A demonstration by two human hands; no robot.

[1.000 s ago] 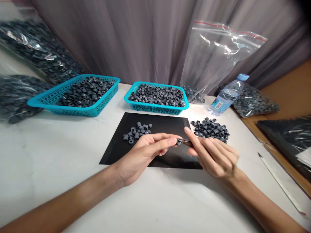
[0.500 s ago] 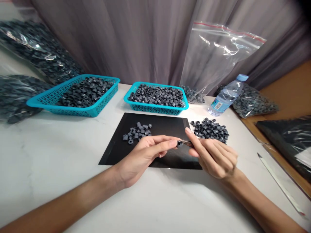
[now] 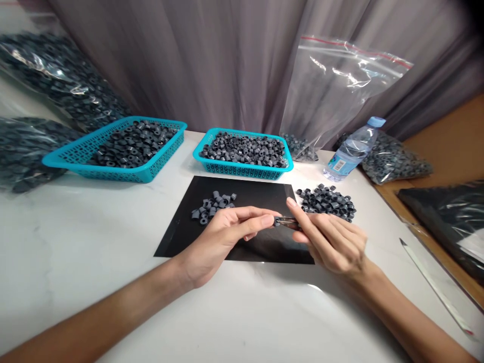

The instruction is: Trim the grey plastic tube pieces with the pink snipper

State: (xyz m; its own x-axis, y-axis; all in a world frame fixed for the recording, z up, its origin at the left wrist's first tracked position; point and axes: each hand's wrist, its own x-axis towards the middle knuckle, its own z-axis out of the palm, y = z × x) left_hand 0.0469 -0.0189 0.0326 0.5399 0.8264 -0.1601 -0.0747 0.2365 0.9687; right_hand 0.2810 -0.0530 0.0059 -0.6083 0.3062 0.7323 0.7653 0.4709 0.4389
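Observation:
Thumb and forefinger of my left hand (image 3: 236, 227) pinch a small dark grey plastic ring (image 3: 277, 222) above the right part of a black mat (image 3: 260, 247). From the right, my right hand (image 3: 333, 239) grips a small metal tool with two thin prongs (image 3: 289, 222); the prong tips meet the ring. My right fingers cover the tool's handle, so its exact kind is unclear. A loose pile of grey rings (image 3: 214, 204) lies on the mat behind my left hand. Beyond my right hand, a second pile of rings (image 3: 328, 199) rests on the white table.
Two blue baskets (image 3: 166, 151) (image 3: 242, 169) of grey rings stand at the back. Behind on the right are a clear zip bag (image 3: 333, 85), a water bottle (image 3: 351, 151) and a filled bag (image 3: 393, 159). Large filled bags (image 3: 64, 75) stand left. A white stick (image 3: 434, 287) lies right.
The two hands have shifted very slightly left and up. The ring has turned between my left fingers, and more of the tool's two prongs shows at it.

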